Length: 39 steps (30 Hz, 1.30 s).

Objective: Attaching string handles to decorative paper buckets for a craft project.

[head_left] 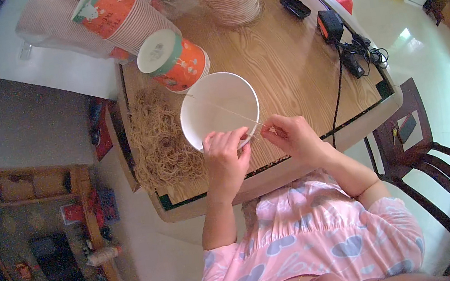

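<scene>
A white paper bucket [218,97] lies near the front of the table, its round mouth facing me. At its near rim my left hand [225,150] is closed, the fingertips pinching a short piece of thin straw-coloured twine. My right hand [294,136], just to the right of the rim, is closed too, with thumb and fingers pressed together on the twine [233,113]. From there one strand runs slantwise up across the bucket's mouth to its upper left. A tangled heap of twine [163,142] covers the table left of the bucket.
Behind the bucket stand an orange and green paper tub [175,62] and tall nested stacks [126,20] [227,0] of paper buckets. An orange-black adapter [330,26] and coiled black cables [363,53] lie on the right. A dark wooden chair [409,134] stands beyond the table's right edge.
</scene>
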Motion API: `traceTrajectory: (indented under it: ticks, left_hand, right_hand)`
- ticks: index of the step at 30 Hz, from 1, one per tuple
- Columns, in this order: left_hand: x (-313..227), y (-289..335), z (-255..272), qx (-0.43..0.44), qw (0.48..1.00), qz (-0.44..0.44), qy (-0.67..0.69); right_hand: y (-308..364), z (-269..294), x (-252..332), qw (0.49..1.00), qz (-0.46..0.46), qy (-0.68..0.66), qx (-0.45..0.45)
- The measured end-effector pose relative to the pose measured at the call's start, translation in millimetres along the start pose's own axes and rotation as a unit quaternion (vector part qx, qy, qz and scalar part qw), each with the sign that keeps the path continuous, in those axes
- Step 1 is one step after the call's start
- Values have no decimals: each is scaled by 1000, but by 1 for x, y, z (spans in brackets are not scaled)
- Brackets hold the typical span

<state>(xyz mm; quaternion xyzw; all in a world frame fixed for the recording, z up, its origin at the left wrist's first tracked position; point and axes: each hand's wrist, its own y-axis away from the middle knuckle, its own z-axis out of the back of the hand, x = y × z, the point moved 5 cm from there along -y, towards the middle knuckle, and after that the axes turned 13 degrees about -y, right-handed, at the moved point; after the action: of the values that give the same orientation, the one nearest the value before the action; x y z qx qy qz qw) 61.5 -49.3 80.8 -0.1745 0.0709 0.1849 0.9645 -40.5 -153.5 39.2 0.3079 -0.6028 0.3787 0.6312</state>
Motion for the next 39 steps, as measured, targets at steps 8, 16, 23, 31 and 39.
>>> traceTrajectory:
  ticks: [8, 16, 23, 31, 39]
  left_hand:
    - [-2, -1, -2, -9, 1000, -4, -9]
    - [-5, -4, -3, -18, 999, 3, -29]
    - [-1, -1, -4, -3, 1000, -4, -3]
    - [0, 1, 0, -18, 1000, 13, -9]
    - [0, 0, -2, -14, 1000, -1, -24]
  right_hand:
    - [-7, -9, -12, 997, 70, 3, -31]
    - [-6, -9, -8, 997, 73, 33, -11]
    - [-4, -5, -7, 1000, -3, -7, 12]
    - [-6, 0, -3, 1000, 8, -11, 12]
    - [-9, -1, -5, 999, 25, 20, 21]
